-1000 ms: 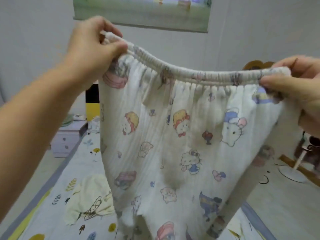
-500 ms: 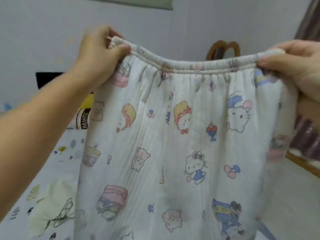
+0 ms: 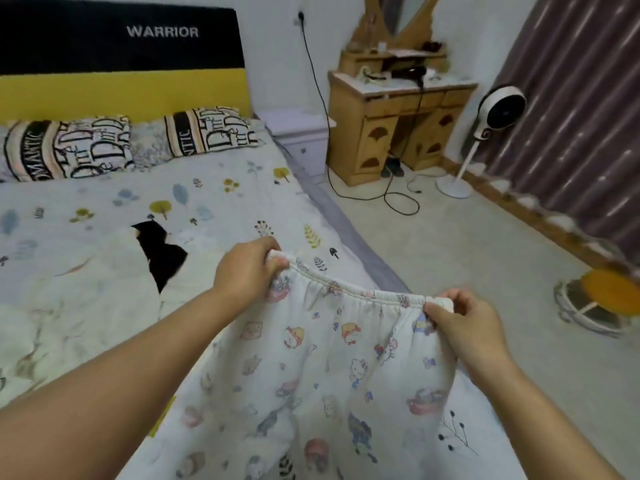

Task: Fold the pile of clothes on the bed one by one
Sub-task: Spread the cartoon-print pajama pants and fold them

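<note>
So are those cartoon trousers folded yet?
Not yet: the trousers hang spread out, both hands pinching opposite ends of the waistband.

both bare forearms reach forward from the bottom corners, the left one long and slanting up from the lower left, the right one shorter and coming in from the lower right. the left hand [image 3: 247,271] is curled with its back toward the camera, thumb and fingers pinching one end of the waistband of the printed pants [image 3: 332,375]. the right hand [image 3: 467,327] sits lower and nearer, knuckles up, thumb and forefinger pinching the waistband's other end.
</note>
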Demonstrator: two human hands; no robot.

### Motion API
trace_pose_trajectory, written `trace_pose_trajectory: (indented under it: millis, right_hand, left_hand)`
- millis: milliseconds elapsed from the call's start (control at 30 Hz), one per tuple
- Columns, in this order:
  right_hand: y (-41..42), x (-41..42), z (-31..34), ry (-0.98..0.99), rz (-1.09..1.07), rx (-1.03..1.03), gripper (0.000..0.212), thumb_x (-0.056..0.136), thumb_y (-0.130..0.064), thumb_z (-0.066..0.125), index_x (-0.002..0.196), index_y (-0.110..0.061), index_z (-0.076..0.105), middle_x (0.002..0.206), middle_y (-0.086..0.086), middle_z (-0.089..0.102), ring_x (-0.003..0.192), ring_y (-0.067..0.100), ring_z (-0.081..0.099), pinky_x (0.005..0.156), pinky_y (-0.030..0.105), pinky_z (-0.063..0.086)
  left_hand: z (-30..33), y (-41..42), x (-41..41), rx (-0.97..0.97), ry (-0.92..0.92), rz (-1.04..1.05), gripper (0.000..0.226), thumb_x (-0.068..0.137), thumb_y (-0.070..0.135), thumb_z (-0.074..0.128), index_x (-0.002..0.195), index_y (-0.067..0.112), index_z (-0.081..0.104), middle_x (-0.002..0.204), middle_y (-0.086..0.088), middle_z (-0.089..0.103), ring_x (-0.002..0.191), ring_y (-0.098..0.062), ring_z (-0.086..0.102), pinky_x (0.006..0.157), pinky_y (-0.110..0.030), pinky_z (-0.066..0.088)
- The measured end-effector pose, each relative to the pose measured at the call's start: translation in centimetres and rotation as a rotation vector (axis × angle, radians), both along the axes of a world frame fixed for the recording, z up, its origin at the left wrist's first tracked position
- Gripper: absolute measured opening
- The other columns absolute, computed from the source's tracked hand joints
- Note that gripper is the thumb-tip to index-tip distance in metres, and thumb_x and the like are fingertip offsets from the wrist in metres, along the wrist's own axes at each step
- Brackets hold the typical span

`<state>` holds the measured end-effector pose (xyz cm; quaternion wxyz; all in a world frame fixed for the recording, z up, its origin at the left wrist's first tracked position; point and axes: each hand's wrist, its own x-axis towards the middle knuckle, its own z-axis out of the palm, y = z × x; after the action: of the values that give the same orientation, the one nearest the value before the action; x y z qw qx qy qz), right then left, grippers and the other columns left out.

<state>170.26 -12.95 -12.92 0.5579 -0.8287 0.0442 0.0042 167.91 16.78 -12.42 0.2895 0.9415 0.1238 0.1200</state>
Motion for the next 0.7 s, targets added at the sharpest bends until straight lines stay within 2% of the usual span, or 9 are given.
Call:
trace_pose_trajectory:
  millis: [167,233,300,367,433,467,533,600,700]
  right_hand:
    - [-1.7,4.9,-9.2,0.091,-0.060,-0.114,0.015,0.078,-0.004,0.064,0.069,-0.013,0.057,0.046,-0.006,0.058,0.042,0.005,0.048,0.049,0.026,0.038]
    - [-2.1,7.0,-12.2,0.101,-0.092,-0.102,0.016,0.079,-0.003,0.063,0.071,-0.015,0.057,0.051,-0.004,0.059,0.042,0.004,0.050,0.048,0.024,0.040]
    - [-2.3,9.0,-15.1,0.089,-0.128,-0.089,0.013,0.081,-0.003,0.063,0.081,-0.016,0.059,0.067,0.002,0.062,0.055,0.013,0.057,0.053,0.024,0.044]
    - [-2.6,10.7,-18.1,0.100,-0.165,-0.098,0.020,0.083,-0.006,0.064,0.101,-0.013,0.058,0.085,0.008,0.062,0.067,0.021,0.057,0.057,0.025,0.046]
    - [-2.6,11.9,-21.3,0.174,-0.164,-0.114,0.034,0.086,-0.011,0.064,0.118,-0.010,0.051,0.102,0.014,0.059,0.066,0.019,0.054,0.050,0.019,0.044]
    - [-2.5,12.2,-22.9,0.238,-0.158,-0.154,0.042,0.087,-0.016,0.064,0.124,-0.008,0.046,0.110,0.015,0.056,0.072,0.021,0.056,0.053,0.018,0.045]
    - [-2.6,12.4,-26.1,0.396,-0.125,-0.253,0.057,0.088,-0.025,0.063,0.135,-0.005,0.037,0.127,0.016,0.051,0.094,0.028,0.057,0.071,0.028,0.046]
    - [-2.6,12.2,-28.7,0.553,-0.115,-0.268,0.063,0.088,-0.029,0.062,0.138,-0.003,0.033,0.128,0.017,0.051,0.097,0.031,0.055,0.070,0.035,0.048]
    - [-2.9,11.9,-31.5,0.660,-0.133,-0.284,0.051,0.087,-0.029,0.061,0.123,0.003,0.043,0.111,0.024,0.059,0.093,0.035,0.061,0.072,0.038,0.049]
  left_hand:
    - [-8.7,-3.6,5.8,-0.008,0.071,0.001,0.015,0.084,0.028,0.064,0.092,0.016,0.061,0.068,0.002,0.053,0.072,-0.023,0.054,0.056,-0.027,0.029]
    - [-11.7,-4.6,8.1,-0.074,0.052,0.029,0.016,0.083,0.027,0.066,0.094,0.016,0.060,0.063,0.003,0.053,0.064,-0.018,0.052,0.051,-0.021,0.027]
    - [-14.5,-5.4,10.1,-0.152,0.050,0.061,0.021,0.083,0.027,0.067,0.098,0.015,0.059,0.059,0.005,0.053,0.058,-0.015,0.052,0.053,-0.018,0.029]
    - [-17.5,-5.9,11.7,-0.170,0.088,0.077,0.030,0.082,0.028,0.068,0.105,0.013,0.058,0.070,0.001,0.058,0.070,-0.023,0.059,0.066,-0.026,0.036]
    - [-20.9,-5.9,13.0,-0.139,0.193,0.096,0.044,0.081,0.033,0.069,0.117,0.013,0.052,0.095,-0.007,0.065,0.093,-0.029,0.060,0.080,-0.033,0.039]
    - [-22.8,-5.7,13.3,-0.115,0.273,0.104,0.053,0.081,0.037,0.069,0.124,0.014,0.047,0.108,-0.008,0.064,0.103,-0.029,0.058,0.086,-0.035,0.038]
    - [-26.4,-5.2,13.5,-0.047,0.467,0.121,0.068,0.080,0.047,0.067,0.133,0.014,0.038,0.124,-0.007,0.058,0.115,-0.028,0.051,0.092,-0.037,0.036]
    - [-29.4,-4.5,13.2,0.026,0.636,0.158,0.070,0.081,0.052,0.062,0.132,0.012,0.038,0.128,-0.010,0.053,0.119,-0.030,0.047,0.093,-0.038,0.037]
    - [-32.3,-3.6,12.3,0.025,0.799,0.228,0.054,0.085,0.047,0.059,0.124,0.011,0.046,0.123,-0.012,0.055,0.116,-0.031,0.049,0.095,-0.040,0.038]
